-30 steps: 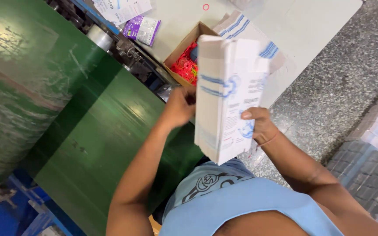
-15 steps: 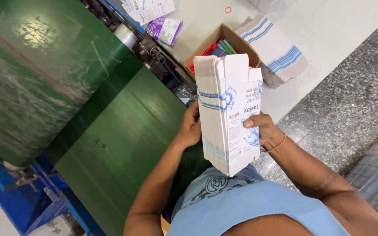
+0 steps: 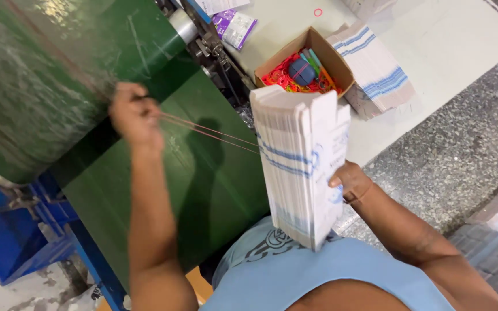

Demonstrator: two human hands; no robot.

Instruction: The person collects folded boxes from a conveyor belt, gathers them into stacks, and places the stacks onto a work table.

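My right hand [image 3: 350,181] grips a thick stack of flat white cartons with blue stripes [image 3: 301,161], held upright in front of my chest. My left hand [image 3: 135,115] is stretched out to the left over the green machine and pulls a thin rubber band [image 3: 211,133] taut; the band runs from my fingers to the stack's left edge.
A green sloped machine cover [image 3: 59,75] fills the left, with a blue frame [image 3: 24,230] below it. An open cardboard box [image 3: 341,66] of coloured rubber bands sits on a white sheet [image 3: 462,40], next to another stack of cartons [image 3: 376,69]. A purple packet [image 3: 234,27] lies behind.
My left hand has left the stack and swung far out to the left, stretching a rubber band from it. The stack now shows its edge and the view has shifted.
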